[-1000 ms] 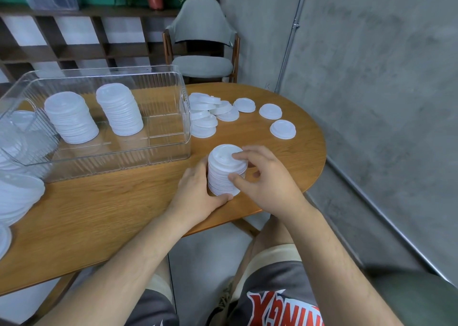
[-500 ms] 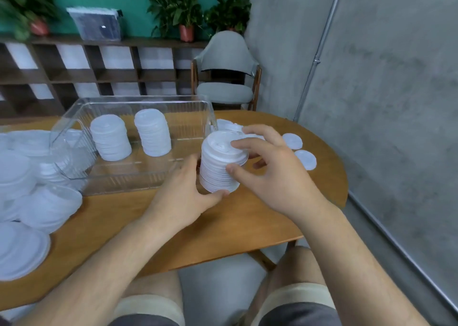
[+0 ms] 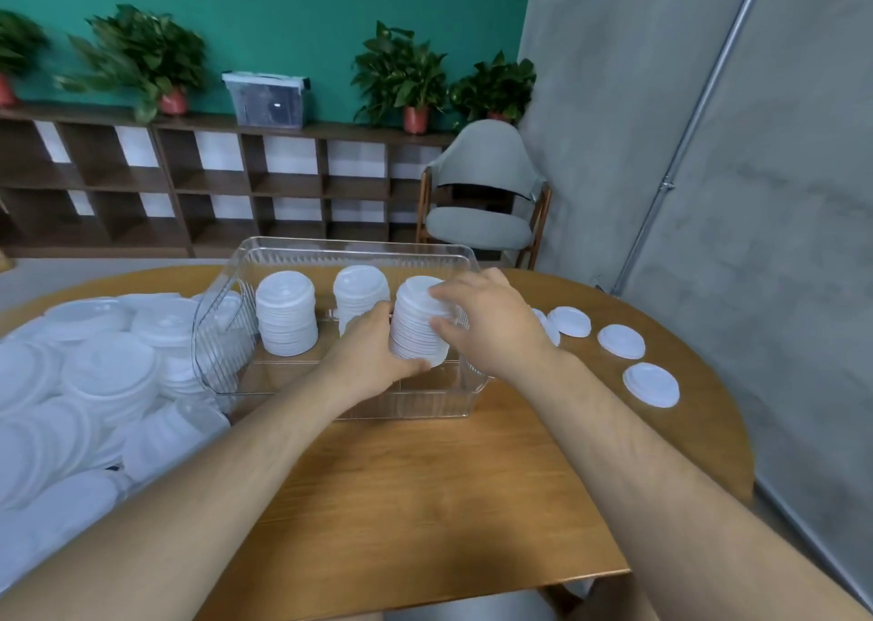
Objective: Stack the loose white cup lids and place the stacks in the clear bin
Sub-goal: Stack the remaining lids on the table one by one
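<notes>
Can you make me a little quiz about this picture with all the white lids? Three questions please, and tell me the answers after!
1. True or false: the left hand and the right hand both grip the same stack of white lids.
2. Not counting that held stack, how many tall lid stacks stand inside the clear bin? A) one B) two C) four
3. Fill the gap: the single loose lids lie on the wooden table to the person's ____ of the bin.

Key: 1 true; 2 B; 3 right.
</notes>
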Available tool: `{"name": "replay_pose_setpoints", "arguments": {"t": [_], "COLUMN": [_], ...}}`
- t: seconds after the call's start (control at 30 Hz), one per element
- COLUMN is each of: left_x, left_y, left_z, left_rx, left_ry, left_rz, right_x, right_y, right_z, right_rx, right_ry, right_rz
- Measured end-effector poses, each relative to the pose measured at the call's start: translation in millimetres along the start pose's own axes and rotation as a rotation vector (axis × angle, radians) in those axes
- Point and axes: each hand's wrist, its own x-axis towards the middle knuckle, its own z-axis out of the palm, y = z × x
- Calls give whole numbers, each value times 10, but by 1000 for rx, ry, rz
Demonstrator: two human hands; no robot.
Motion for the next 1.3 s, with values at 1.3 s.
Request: {"name": "replay_pose_setpoints", "arguments": {"t": [1.3], "left_x": [471], "left_y": [-563], "left_z": [209], "left_rx": [4], "left_ry": [-463], "left_rz": [-121], "right_x": [622], "right_y": [10], "right_z": [566], "right_rx": [-280], "right_ry": [-318], "right_rz": [92]}}
